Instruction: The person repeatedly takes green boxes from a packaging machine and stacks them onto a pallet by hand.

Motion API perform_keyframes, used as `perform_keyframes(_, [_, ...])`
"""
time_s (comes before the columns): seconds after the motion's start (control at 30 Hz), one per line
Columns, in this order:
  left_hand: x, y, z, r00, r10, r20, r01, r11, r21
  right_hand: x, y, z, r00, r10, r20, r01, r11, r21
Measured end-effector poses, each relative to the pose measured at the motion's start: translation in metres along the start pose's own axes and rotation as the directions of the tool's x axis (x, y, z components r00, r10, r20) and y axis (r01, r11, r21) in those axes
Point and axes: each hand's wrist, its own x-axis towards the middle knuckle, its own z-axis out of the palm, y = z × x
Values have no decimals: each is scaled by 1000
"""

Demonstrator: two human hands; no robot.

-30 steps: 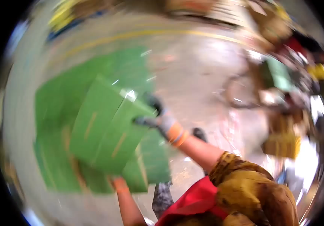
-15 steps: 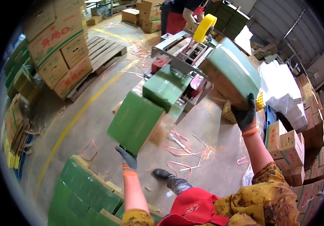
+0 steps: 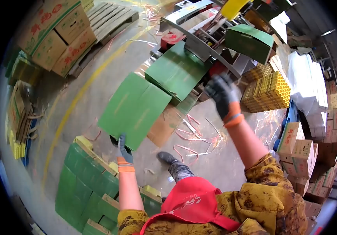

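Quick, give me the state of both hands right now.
Left hand: closed on the near edge of a green box.
Right hand: no object visible in it; too blurred to tell open or closed.

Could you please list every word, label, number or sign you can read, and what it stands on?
No text reads with certainty.
Upper-left cartons: red Chinese characters, perhaps "鲜鸡", slanted and soft.
Right-side cartons: red print, too small.
Red apron: pale print, too blurred.
Green box at the left hand: no lettering visible.
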Motion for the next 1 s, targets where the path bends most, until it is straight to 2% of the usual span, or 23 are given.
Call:
perform_keyframes(0.07, [-17,28,35,999,41,-23,-39,997,61,33,61,-34,942,333,-38,-335,939,-78])
perform_keyframes(0.1, [-22,38,46,997,62,-34,-59,994,91,48,80,-31,921,367,-130,-386,903,-186])
perform_keyframes(0.13, [-13,32,29,999,5,-44,-2,998,68,71,97,-39,879,475,-31,-474,869,-141])
perform_keyframes(0.17, [-13,39,34,998,45,-35,-41,995,93,78,97,-24,819,569,75,-561,821,-104])
perform_keyframes(0.2, [-13,45,42,996,80,-27,-77,990,120,80,97,-11,774,628,87,-631,775,24])
perform_keyframes(0.23, [-16,53,50,994,111,-18,-107,983,149,102,111,-25,717,654,242,-689,718,98])
perform_keyframes(0.27, [-18,59,57,998,37,-50,-32,995,99,96,109,-17,724,651,226,-681,728,83])
perform_keyframes(0.3, [-19,58,57,997,40,-59,-32,992,124,90,105,-6,733,645,217,-670,740,60])
perform_keyframes(0.37, [-10,57,55,995,64,-71,-52,985,166,96,113,-8,730,599,327,-652,755,73])
perform_keyframes(0.43, [-7,51,46,989,112,-91,-100,986,132,92,112,-3,687,643,337,-707,698,109])
perform_keyframes(0.53, [-22,56,47,986,115,-123,-101,988,113,68,111,-1,721,598,350,-662,744,91])
perform_keyframes(0.57, [-30,58,36,987,116,-109,-102,986,130,64,119,-9,710,599,370,-667,740,82])
perform_keyframes(0.6, [-41,60,22,988,117,-100,-102,984,145,52,129,-16,768,545,336,-613,778,138])
perform_keyframes(0.63, [-56,62,5,988,117,-103,-99,982,161,35,130,-17,776,532,339,-596,795,115])
perform_keyframes(0.67, [-71,45,-30,987,71,-143,-63,996,64,14,129,-12,777,537,328,-588,806,73])
perform_keyframes(0.7, [-95,38,-53,980,75,-184,-65,996,60,-10,128,-3,774,541,330,-580,814,27])
perform_keyframes(0.77, [-152,25,-92,951,89,-296,-75,995,59,-53,140,9,717,568,405,-570,812,-129])
perform_keyframes(0.83, [-215,2,-142,919,116,-377,-163,982,-93,-94,166,18,712,611,347,-538,792,-290])
perform_keyframes(0.87, [-248,-7,-165,908,163,-385,-184,983,-19,-117,183,20,697,609,380,-512,792,-332])
perform_keyframes(0.9, [-281,-20,-185,878,97,-468,-193,968,-162,-135,205,19,641,608,468,-425,789,-444])
perform_keyframes(0.93, [-313,-19,-193,846,108,-522,-219,963,-156,-153,227,17,578,601,552,-312,788,-531])
perform_keyframes(1.0, [-368,-20,-215,796,96,-598,-269,940,-208,-219,260,44,428,768,477,-512,641,-572])
